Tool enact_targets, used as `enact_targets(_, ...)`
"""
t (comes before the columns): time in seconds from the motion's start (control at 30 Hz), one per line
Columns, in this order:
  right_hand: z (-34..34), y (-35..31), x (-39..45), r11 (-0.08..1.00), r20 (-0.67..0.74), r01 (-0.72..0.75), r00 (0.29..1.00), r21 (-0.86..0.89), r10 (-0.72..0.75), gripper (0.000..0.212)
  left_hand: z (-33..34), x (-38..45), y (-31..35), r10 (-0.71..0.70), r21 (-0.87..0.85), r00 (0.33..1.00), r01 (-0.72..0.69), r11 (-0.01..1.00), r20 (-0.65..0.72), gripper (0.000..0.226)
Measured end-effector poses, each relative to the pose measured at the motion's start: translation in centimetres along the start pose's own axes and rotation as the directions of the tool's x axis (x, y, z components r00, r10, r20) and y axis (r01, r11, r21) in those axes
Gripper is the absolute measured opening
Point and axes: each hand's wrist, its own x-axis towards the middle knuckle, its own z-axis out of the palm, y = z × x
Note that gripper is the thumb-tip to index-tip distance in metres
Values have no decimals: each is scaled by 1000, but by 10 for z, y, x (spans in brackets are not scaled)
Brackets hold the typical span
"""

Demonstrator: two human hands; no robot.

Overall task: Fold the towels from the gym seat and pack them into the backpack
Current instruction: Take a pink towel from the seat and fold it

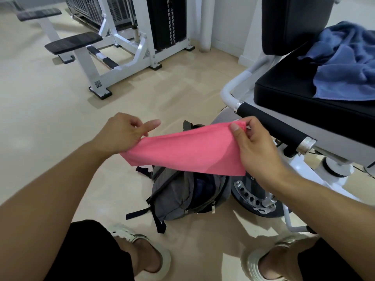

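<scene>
gym seat, black, right of backpack | blue towel crumpled on that seat | grey backpack unzipped on floor | pink towel stretched above backpack | left hand grips its left end | right hand pinches its right corner

A pale beige floor is spreading across the room, catching soft reflections of daylight. A white-framed weight machine is standing at the back, its black weight stack rising behind the frame and two dark padded benches sitting on white legs to the left. A metal railing is running along the far side. A white wall is closing off the corner beyond.
</scene>
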Motion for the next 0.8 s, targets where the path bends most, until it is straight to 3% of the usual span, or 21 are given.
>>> enact_targets(0.07,4,9,-3,999,-9,-35,999,-15,35,17,-2,2,-11,-81,38,994,78,996,71,96)
enact_targets(0.2,7,31,-2,974,-5,-209,978,81,210,22,-6,-4,-16,-95,61,956,81,995,277,72)
enact_targets(0.33,0,41,10,973,-105,-232,967,5,231,26,-2,-6,-22,20,-166,887,63,984,461,54)
enact_targets(0.53,0,38,9,979,-143,-200,969,36,203,18,-5,-5,-26,41,-536,925,182,824,377,33)
enact_targets(0.7,3,29,-4,983,-148,-157,974,96,170,25,-2,-6,-20,-82,-457,971,180,871,226,36)
enact_targets(0.8,5,20,-12,985,-141,-130,979,117,146,21,5,-14,-4,-92,-411,969,183,893,231,35)
